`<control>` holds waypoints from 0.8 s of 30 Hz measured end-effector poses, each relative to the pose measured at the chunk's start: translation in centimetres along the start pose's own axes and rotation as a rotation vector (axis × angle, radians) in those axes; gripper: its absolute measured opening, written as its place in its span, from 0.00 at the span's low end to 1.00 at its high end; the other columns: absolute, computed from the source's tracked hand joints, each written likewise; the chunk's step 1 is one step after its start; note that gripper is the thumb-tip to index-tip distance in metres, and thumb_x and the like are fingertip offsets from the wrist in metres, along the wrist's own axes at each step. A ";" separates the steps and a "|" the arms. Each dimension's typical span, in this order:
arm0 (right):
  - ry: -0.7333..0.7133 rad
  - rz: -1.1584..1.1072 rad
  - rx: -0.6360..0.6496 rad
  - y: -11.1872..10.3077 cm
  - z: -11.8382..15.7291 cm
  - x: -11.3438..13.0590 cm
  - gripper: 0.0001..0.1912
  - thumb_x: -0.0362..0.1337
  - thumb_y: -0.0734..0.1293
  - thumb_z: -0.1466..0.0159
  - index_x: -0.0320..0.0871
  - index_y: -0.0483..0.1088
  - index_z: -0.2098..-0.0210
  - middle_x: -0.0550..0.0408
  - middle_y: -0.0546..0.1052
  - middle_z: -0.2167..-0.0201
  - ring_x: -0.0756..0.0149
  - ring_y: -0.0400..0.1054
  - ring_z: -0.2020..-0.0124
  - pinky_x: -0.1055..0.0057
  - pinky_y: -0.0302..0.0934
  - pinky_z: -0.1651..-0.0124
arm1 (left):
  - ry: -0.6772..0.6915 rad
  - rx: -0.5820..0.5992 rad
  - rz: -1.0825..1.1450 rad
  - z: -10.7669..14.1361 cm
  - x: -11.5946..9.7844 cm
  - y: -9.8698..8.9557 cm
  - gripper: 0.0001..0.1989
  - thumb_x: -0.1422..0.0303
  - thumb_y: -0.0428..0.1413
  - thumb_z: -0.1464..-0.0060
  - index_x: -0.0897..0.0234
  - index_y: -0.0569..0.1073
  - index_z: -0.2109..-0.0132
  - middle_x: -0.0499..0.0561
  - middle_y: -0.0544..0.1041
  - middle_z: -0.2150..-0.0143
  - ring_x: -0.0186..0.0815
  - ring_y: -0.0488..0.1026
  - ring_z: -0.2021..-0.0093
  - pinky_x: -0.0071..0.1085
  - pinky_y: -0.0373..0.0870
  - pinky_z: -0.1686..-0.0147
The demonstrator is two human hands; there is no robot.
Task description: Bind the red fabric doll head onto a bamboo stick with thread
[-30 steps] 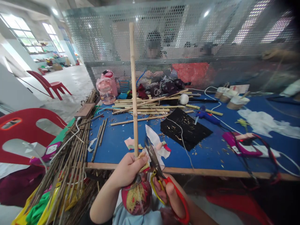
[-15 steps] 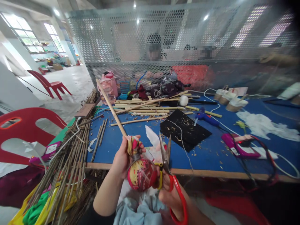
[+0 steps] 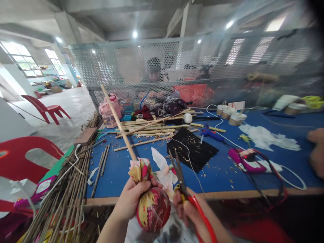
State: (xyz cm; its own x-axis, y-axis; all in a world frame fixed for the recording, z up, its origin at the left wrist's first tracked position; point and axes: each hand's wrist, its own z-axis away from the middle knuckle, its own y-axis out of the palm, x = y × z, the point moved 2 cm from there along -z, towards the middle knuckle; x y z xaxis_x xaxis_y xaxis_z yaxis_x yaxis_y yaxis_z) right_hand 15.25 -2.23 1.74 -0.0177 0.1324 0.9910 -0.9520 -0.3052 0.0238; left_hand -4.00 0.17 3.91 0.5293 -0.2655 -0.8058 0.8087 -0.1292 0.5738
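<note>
A ball wrapped in red and yellow patterned cloth (image 3: 153, 211) sits at the end of a pale wooden stick (image 3: 118, 123), which leans up and to the left. My left hand (image 3: 134, 197) is closed round the gathered cloth neck just above the ball. Scissors with red handles (image 3: 180, 170) are in my right hand (image 3: 189, 209), blades pointing up and slightly apart. A small yellow item (image 3: 177, 187) shows by those fingers; its kind is unclear. Behind the hands lies a white scrap (image 3: 159, 158) at the table edge.
On the blue table (image 3: 141, 157) are bamboo sticks (image 3: 152, 130), a black sheet (image 3: 193, 152), a blue glue gun (image 3: 211, 133) and a purple power strip (image 3: 244, 160). Thin twigs (image 3: 68, 189) line the left. A perforated screen (image 3: 118, 64) stands behind. A blurred skin-toned shape (image 3: 316, 152) is at right.
The view has tilted up. My left hand now covers the cloth neck, where grey binding showed before. My right hand with the scissors has moved slightly away from the ball.
</note>
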 end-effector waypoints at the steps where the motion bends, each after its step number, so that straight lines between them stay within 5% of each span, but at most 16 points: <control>1: 0.012 0.059 -0.049 -1.7 -0.2 0.3 0.29 0.62 0.61 0.46 0.42 0.67 0.63 0.55 0.69 0.78 0.69 0.61 0.79 0.74 0.56 0.79 | 0.005 -0.010 -0.015 0.2 -0.1 -0.1 0.05 0.70 0.59 0.52 0.68 0.75 0.68 0.54 0.77 0.67 0.38 0.74 0.65 0.31 0.68 0.63; 4: 0.091 0.413 -0.280 -7.5 -1.5 1.4 0.29 0.64 0.59 0.47 0.43 0.65 0.73 0.59 0.64 0.85 0.70 0.57 0.85 0.74 0.52 0.82 | -0.019 0.022 -0.055 0.9 0.0 -0.2 0.05 0.70 0.60 0.54 0.68 0.75 0.69 0.53 0.76 0.68 0.37 0.73 0.64 0.30 0.66 0.61; 7: 0.135 0.990 -0.437 -12.4 -4.1 3.0 0.27 0.62 0.58 0.46 0.44 0.69 0.76 0.51 0.72 0.81 0.60 0.68 0.78 0.70 0.57 0.77 | -0.050 0.087 -0.059 1.6 0.4 -0.5 0.06 0.69 0.61 0.55 0.68 0.75 0.69 0.53 0.75 0.69 0.38 0.72 0.63 0.32 0.65 0.59; 9: 0.202 1.321 -0.421 -14.2 -6.2 3.9 0.27 0.61 0.59 0.45 0.43 0.71 0.75 0.44 0.76 0.75 0.52 0.72 0.71 0.66 0.58 0.73 | -0.072 0.110 -0.053 2.1 0.6 -0.7 0.06 0.69 0.61 0.56 0.68 0.76 0.69 0.54 0.75 0.68 0.40 0.73 0.62 0.33 0.65 0.60; 12: 0.297 1.537 -0.206 -14.9 -9.1 5.3 0.23 0.55 0.63 0.45 0.40 0.72 0.74 0.39 0.77 0.71 0.48 0.73 0.68 0.65 0.58 0.72 | -0.079 0.085 -0.028 2.9 0.4 -1.2 0.06 0.69 0.62 0.58 0.68 0.77 0.70 0.54 0.74 0.70 0.42 0.73 0.63 0.34 0.65 0.62; 14: 0.297 1.606 -0.108 -14.2 -9.9 6.5 0.17 0.47 0.65 0.44 0.37 0.73 0.71 0.36 0.77 0.68 0.48 0.73 0.66 0.65 0.59 0.70 | -0.056 0.061 -0.014 3.5 0.0 -1.5 0.06 0.69 0.62 0.58 0.68 0.77 0.71 0.53 0.74 0.71 0.41 0.72 0.64 0.35 0.65 0.61; 16: 0.248 1.660 -0.152 -12.7 -9.7 7.8 0.16 0.43 0.65 0.43 0.34 0.74 0.66 0.34 0.77 0.66 0.46 0.73 0.63 0.62 0.60 0.66 | -0.025 0.037 -0.007 3.9 -0.5 -1.7 0.07 0.67 0.63 0.59 0.67 0.76 0.72 0.52 0.73 0.73 0.42 0.72 0.65 0.36 0.65 0.60; 18: 0.081 1.591 -0.131 -10.1 -8.8 8.4 0.22 0.44 0.66 0.43 0.34 0.70 0.54 0.34 0.75 0.59 0.46 0.71 0.57 0.60 0.60 0.60 | -0.004 0.009 -0.001 4.2 -0.9 -1.9 0.08 0.67 0.64 0.60 0.66 0.76 0.71 0.52 0.73 0.74 0.43 0.72 0.66 0.38 0.65 0.60; 22: -0.201 1.186 0.280 -3.2 -8.1 5.8 0.45 0.45 0.73 0.51 0.43 0.54 0.38 0.42 0.69 0.49 0.57 0.69 0.56 0.67 0.61 0.57 | 0.003 -0.018 0.020 4.3 -0.7 -2.3 0.08 0.67 0.64 0.61 0.67 0.75 0.72 0.52 0.73 0.74 0.43 0.73 0.66 0.38 0.66 0.62; 24: -0.211 1.119 0.330 -0.3 -9.5 4.0 0.29 0.38 0.71 0.49 0.40 0.66 0.48 0.45 0.73 0.57 0.61 0.70 0.63 0.69 0.61 0.61 | 0.003 -0.031 0.026 4.1 -0.5 -2.6 0.06 0.69 0.63 0.59 0.67 0.75 0.72 0.53 0.73 0.73 0.43 0.73 0.65 0.36 0.66 0.63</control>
State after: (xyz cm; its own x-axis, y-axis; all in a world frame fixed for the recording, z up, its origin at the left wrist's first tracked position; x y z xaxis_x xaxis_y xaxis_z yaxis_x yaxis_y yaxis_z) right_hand 12.58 7.35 4.41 -0.7105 -0.5111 0.4837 -0.3138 -0.3851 -0.8679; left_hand -7.42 -3.24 3.41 0.5512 -0.2659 -0.7909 0.8020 -0.0928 0.5901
